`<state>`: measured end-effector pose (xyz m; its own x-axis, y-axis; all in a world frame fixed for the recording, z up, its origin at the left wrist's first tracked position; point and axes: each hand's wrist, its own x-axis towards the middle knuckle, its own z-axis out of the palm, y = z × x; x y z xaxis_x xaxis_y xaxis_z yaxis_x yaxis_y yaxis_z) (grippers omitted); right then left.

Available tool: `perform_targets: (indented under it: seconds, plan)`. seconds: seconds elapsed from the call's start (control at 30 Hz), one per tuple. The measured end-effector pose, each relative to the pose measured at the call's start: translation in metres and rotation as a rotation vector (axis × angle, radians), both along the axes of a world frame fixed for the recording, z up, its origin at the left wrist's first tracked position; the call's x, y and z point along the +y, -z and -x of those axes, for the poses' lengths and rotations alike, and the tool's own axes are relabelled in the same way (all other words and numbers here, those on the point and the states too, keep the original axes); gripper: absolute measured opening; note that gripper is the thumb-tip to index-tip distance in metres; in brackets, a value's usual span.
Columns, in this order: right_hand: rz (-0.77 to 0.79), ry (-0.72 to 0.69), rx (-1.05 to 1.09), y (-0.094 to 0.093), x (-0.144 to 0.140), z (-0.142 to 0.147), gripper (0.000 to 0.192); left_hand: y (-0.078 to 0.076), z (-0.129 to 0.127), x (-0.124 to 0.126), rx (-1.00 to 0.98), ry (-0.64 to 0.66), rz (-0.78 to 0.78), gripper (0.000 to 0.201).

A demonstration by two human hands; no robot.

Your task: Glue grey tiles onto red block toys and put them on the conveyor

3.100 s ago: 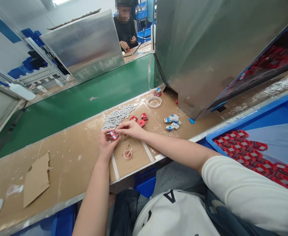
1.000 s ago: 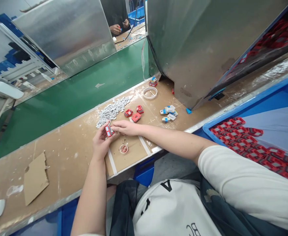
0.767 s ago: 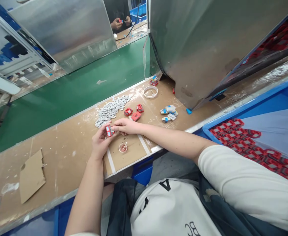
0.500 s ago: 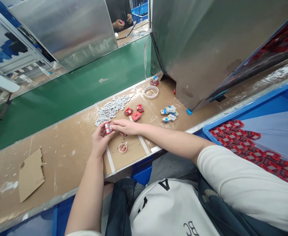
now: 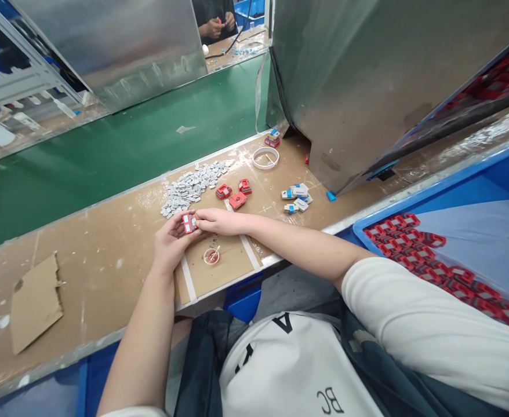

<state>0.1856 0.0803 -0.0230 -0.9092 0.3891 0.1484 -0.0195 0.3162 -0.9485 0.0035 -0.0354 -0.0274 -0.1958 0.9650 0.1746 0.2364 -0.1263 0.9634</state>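
Note:
My left hand point(image 5: 166, 240) is closed around a small red plastic part point(image 5: 189, 223) with pale, window-like panels and a grey edge. From the other side, the fingers of my right hand point(image 5: 217, 221) press on the same part. Just beyond my hands lies a heap of small grey-white flat pieces point(image 5: 189, 188). Several red parts like the held one point(image 5: 237, 200) rest to its right. In front of my hands, a small round cup point(image 5: 211, 256) holds reddish stuff and a thin white stick.
A white ring point(image 5: 265, 165) and a cluster of white, blue and yellow pieces point(image 5: 297, 198) lie to the right. A blue bin point(image 5: 363, 227) holds rows of red parts. Torn cardboard point(image 5: 37, 304) lies left. Metal panels flank the green surface point(image 5: 150, 139); a co-worker's hands point(image 5: 220, 26) show beyond.
The whole view has shifted slightly, so the table things appear a little further left. Both hands keep hold of the red part in nearly the same pose.

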Motion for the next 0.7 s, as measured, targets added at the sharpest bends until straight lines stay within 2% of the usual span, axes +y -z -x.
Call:
perform_targets:
  seconds: [0.1,0.4,0.57,0.7]
  plan:
    - [-0.01,0.033,0.016,0.003,-0.001,0.002,0.013,0.001,-0.001,0.0,0.015,-0.011,-0.014,0.066]
    - [-0.135,0.064,0.069,0.005,-0.001,-0.001,0.023,0.004,0.002,0.001,0.129,0.006,-0.125,0.061]
    - [-0.039,0.111,0.12,0.01,-0.007,0.009,0.02,0.002,0.0,-0.001,0.153,-0.01,-0.124,0.063]
    - [-0.031,0.129,0.111,-0.003,-0.003,0.0,0.027,0.0,0.001,0.001,0.096,0.017,-0.086,0.063]
